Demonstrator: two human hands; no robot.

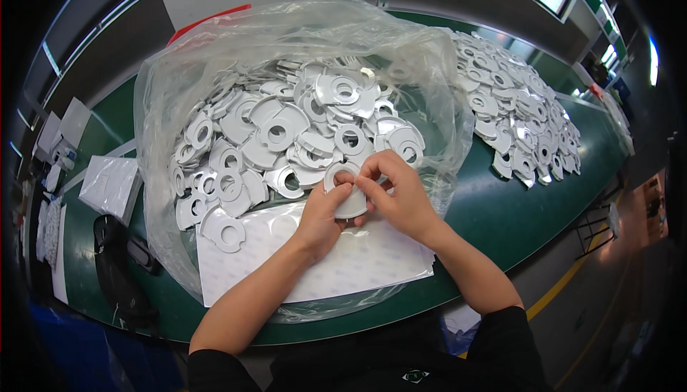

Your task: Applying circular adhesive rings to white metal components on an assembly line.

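In the head view, the left hand (322, 220) is clamped on a pale ring-shaped part (351, 209), its thumb over the face beside the opening and its fingers underneath. The right hand (397, 195) has thumb and forefinger pinched together at the upper right rim of that part; whether they grip the rim or only touch it is hard to tell at this size. The part is held raised over the middle of the green surface (501, 209), toward its near edge, above the upper right portion of some white sheets (315, 267). The sheets lie near the surface's near edge, in the mouth of a large clear plastic bag (159, 145). Farther in, a heap of similar parts (290, 116) fills the bag, overlapping at many angles, and one loose part (215, 226) from its near side rests partly on the sheets' upper left corner. Toward the surface's far right, outside the bag, a second heap (519, 99) of such parts is spread out. Along the left edge lie a white wrapped packet (111, 184) and, closer to the near left corner, a black pouch (114, 270) with a small dark object (143, 255) just beside it.
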